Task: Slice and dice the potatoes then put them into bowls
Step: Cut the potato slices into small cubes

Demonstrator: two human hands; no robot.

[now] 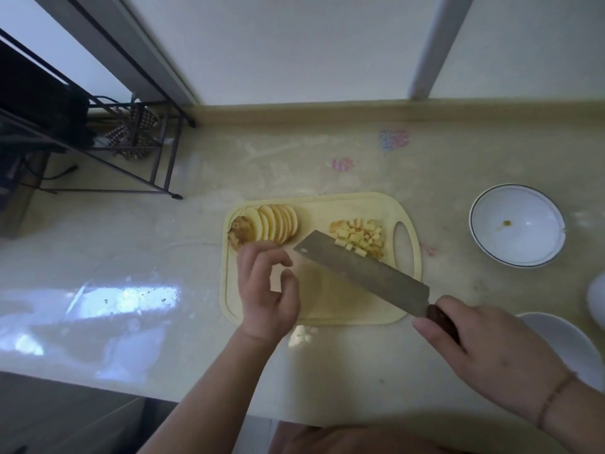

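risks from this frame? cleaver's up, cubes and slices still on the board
1. Left hand hovers close to the cleaver blade held by the right hand; a cut is possible.
2. Diced potato sits by the cutting board handle hole; a sweep could scatter cubes short of the bowl.

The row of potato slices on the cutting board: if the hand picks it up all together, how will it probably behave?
The potato slices lean on each other in an overlapping fan, so they would likely slide apart rather than lift as one. Their cut faces look moist, probably slippery. They look thin, so a hard pinch by the left hand might snap one.
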